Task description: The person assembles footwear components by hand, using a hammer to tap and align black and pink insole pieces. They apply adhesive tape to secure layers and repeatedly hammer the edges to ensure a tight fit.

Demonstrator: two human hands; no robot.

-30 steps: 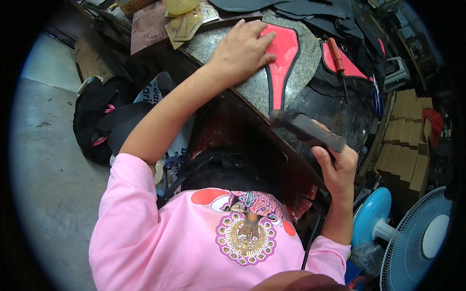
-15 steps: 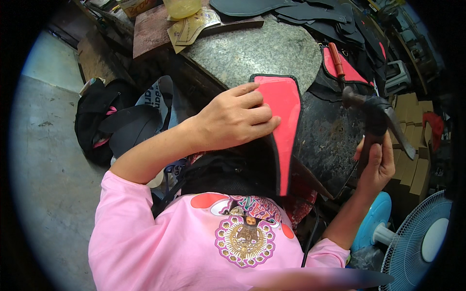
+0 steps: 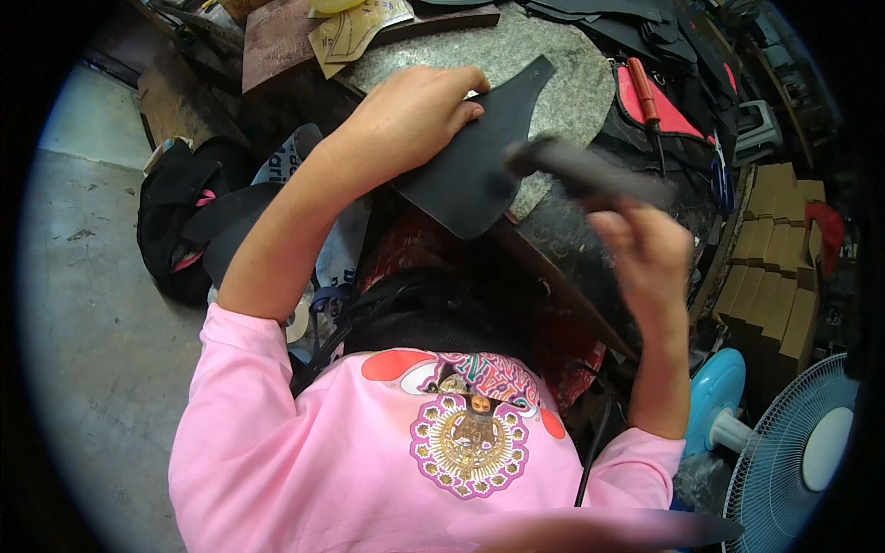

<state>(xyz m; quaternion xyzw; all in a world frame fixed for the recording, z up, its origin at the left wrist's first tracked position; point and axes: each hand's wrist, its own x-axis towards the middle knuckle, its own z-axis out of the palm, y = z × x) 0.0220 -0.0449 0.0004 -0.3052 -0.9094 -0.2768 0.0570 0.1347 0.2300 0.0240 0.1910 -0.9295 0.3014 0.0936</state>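
My left hand (image 3: 415,115) is closed on the edge of a flat, shaped black panel (image 3: 475,170), perhaps leather. The panel lies black face up over the near part of a grey speckled stone slab (image 3: 576,106), its narrow end pointing away from me. In my right hand (image 3: 645,249) is a dark hammer (image 3: 590,170), blurred by motion. Its head is by the panel's right edge; whether it touches cannot be made out. The panel's underside is hidden.
Right of the slab lie a red-handled tool (image 3: 643,88), a pink-faced piece (image 3: 678,115) and blue-handled scissors (image 3: 724,184). Black cut pieces (image 3: 636,32) are piled behind. A paper pattern (image 3: 355,41) rests at back left. A fan (image 3: 802,452) stands low right, near stacked cartons (image 3: 770,286).
The panel has turned from its pink face to its black face and moved onto the slab. My left hand has moved away from me; my right hand has swung the hammer leftward to the panel.
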